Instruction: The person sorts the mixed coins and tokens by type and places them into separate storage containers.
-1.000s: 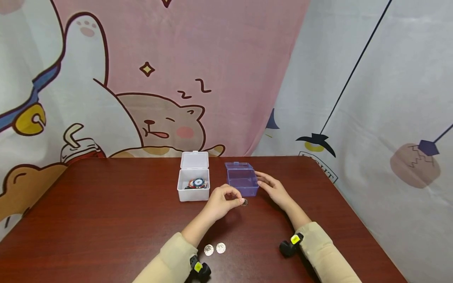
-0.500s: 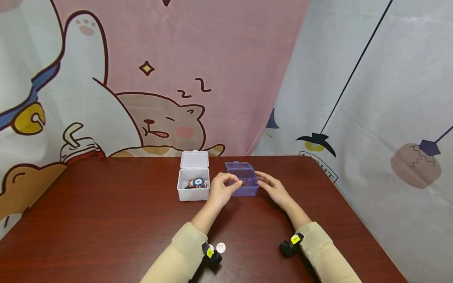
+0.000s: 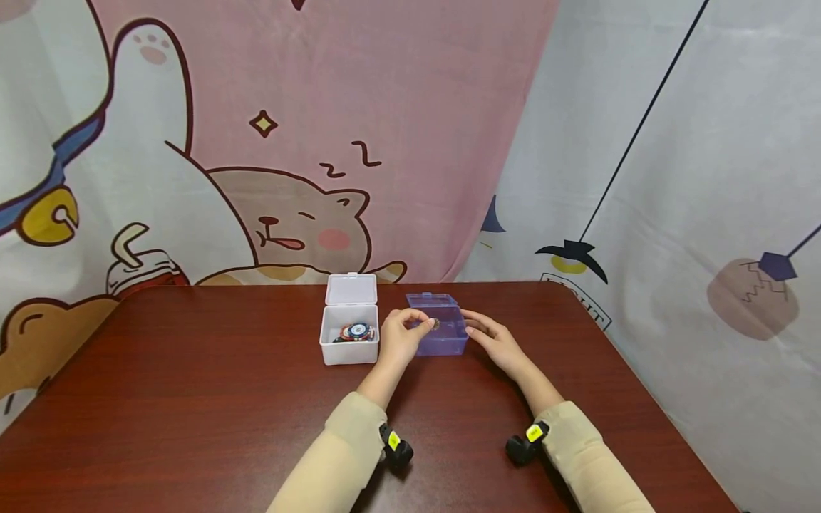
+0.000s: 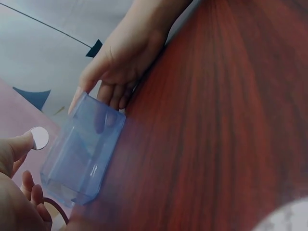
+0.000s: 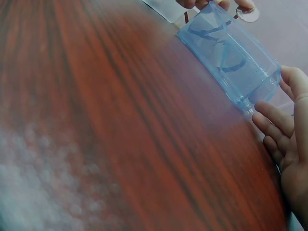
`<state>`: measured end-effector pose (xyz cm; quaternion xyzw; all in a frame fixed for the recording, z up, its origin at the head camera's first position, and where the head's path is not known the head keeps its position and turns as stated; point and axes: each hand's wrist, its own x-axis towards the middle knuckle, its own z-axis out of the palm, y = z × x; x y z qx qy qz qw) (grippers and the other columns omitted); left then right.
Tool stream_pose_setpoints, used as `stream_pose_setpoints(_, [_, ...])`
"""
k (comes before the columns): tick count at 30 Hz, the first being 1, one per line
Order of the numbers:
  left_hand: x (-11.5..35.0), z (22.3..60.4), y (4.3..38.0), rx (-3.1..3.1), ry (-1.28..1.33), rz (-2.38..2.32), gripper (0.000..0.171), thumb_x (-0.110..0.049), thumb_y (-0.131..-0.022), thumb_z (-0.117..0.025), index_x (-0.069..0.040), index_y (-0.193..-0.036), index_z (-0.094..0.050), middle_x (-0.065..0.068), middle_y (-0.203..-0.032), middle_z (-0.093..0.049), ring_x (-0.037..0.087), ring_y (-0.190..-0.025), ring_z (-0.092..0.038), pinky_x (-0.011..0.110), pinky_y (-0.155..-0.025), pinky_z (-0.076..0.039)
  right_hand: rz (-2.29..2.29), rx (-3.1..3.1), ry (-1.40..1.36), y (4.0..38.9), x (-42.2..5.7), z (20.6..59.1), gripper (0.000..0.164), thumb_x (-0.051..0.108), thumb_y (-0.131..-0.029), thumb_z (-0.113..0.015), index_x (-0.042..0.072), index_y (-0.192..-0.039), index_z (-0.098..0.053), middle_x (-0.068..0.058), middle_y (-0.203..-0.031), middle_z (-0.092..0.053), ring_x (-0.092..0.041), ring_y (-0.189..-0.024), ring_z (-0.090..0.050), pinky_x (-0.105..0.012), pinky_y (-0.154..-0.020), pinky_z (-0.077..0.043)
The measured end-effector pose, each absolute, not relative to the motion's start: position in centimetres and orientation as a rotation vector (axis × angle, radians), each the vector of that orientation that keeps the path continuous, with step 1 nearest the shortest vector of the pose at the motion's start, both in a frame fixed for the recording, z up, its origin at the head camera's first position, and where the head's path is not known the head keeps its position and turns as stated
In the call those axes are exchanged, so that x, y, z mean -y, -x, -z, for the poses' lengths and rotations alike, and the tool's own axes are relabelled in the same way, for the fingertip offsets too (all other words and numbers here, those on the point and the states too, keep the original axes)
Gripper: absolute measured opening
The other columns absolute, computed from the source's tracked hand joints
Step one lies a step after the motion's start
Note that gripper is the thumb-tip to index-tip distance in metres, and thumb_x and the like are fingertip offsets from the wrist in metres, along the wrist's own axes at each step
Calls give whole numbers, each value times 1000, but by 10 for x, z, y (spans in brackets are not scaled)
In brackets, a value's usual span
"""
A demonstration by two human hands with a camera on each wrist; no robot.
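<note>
In the head view my left hand [image 3: 399,343] pinches a silver coin [image 3: 436,324] between thumb and fingertip over the purple-blue see-through plastic box [image 3: 442,347]. The left wrist view shows the same coin [image 4: 41,138] upright beside the box's open side, apart from its wall. My right hand [image 3: 502,348] touches the right end of this box, its fingers loosely extended; the right wrist view shows thumb and fingertips at that end [image 5: 260,89]. The box's lid [image 3: 432,301] stands open at the back. Part of a round pale disc [image 4: 286,217] shows at the lower corner of the left wrist view.
A white box [image 3: 349,354] with its lid raised stands left of the purple-blue one and holds several poker chips [image 3: 357,331]. Both boxes are on a brown wooden table [image 3: 192,399]. A cartoon-printed cloth [image 3: 442,128] hangs behind.
My left hand has carried the coin forward from in front of the purple-blue box to over it. Two coins on the table are now hidden by my left forearm and wrist camera. My right hand stays.
</note>
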<state>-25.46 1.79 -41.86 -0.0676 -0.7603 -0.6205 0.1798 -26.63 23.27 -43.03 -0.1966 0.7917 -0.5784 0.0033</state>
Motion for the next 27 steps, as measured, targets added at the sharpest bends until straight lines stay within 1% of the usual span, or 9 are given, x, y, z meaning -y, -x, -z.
stream_pose_setpoints(8, [-20, 424, 264, 2163, 120, 1673, 10, -8, -75, -81, -3, -74, -73, 19, -81, -60, 28, -79, -54, 35, -71, -41, 1809, -2484, 621, 266, -234, 431, 42, 5, -97, -54, -4, -138, -47, -28, -126, -55, -41, -118, -51, -20, -87, -42])
stream_pose_setpoints(14, [-21, 431, 271, 2211, 51, 1663, 10, -9, -74, -81, -4, -73, -72, 17, -81, -61, 22, -76, -52, 33, -71, -40, 1805, -2487, 620, 266, -235, 432, 42, 5, -97, -55, -3, -137, -48, -27, -125, -57, -38, -117, -52, -21, -88, -43])
stream_pose_setpoints(22, [-20, 440, 277, 2160, 81, 1669, 11, -10, -74, -81, -6, -70, -72, 10, -75, -59, 23, -72, -52, 36, -67, -41, 1810, -2473, 631, 266, -234, 431, 43, 5, -97, -54, -4, -138, -46, -30, -126, -55, -42, -118, -50, -19, -87, -42])
stream_pose_setpoints(24, [-20, 448, 281, 2119, 111, 1661, 12, -15, -73, -82, -10, -69, -72, 6, -72, -57, 21, -69, -50, 34, -64, -40, 1812, -2469, 634, 266, -234, 431, 43, 4, -97, -53, -5, -138, -46, -30, -126, -54, -43, -118, -50, -19, -88, -42])
stream_pose_setpoints(27, [-19, 446, 280, 2122, 108, 1665, 13, -16, -73, -83, -11, -69, -72, 5, -70, -55, 20, -69, -49, 34, -64, -40, 1807, -2473, 630, 266, -234, 430, 43, 4, -97, -53, -5, -138, -46, -30, -127, -54, -43, -118, -50, -19, -88, -42])
